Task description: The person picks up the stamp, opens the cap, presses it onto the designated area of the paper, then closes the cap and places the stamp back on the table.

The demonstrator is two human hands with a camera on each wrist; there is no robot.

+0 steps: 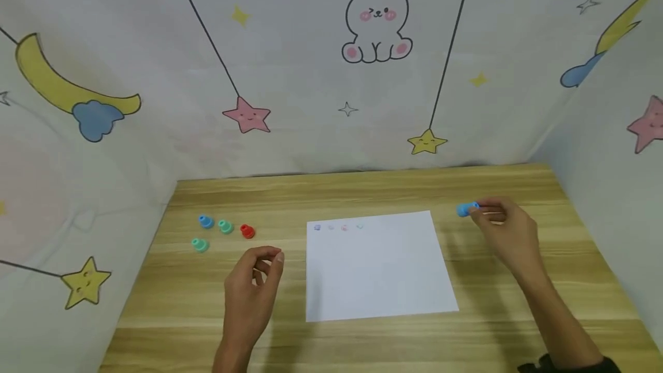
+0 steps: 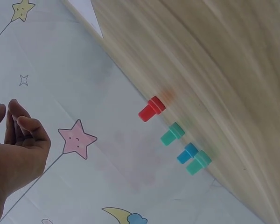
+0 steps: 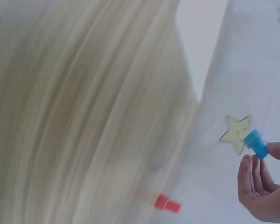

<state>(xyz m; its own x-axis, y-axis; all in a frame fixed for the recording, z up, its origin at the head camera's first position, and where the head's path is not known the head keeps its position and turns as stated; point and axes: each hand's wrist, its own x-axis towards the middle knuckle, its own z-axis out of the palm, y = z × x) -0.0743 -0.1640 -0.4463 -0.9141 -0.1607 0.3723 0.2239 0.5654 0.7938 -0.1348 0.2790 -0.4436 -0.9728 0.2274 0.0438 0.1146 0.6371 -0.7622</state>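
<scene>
My right hand (image 1: 510, 232) pinches a blue toy stamp (image 1: 468, 209) between thumb and fingers, raised over the table to the right of the paper. In the right wrist view the blue stamp's wide end points up and left, away from the fingertips. My left hand (image 1: 254, 286) is raised left of the paper, fingers loosely bent, holding nothing. A white sheet of paper (image 1: 380, 272) lies between the hands, with several small faint stamp marks (image 1: 344, 227) in a row along its top left edge.
At the table's left stand a red stamp (image 1: 247, 231), a blue stamp (image 1: 206, 221) and two green stamps (image 1: 225, 226). Another red stamp (image 3: 167, 203) stands right of the paper, hidden in the head view. A patterned white cloth (image 1: 311, 148) walls the wooden table (image 1: 155, 304).
</scene>
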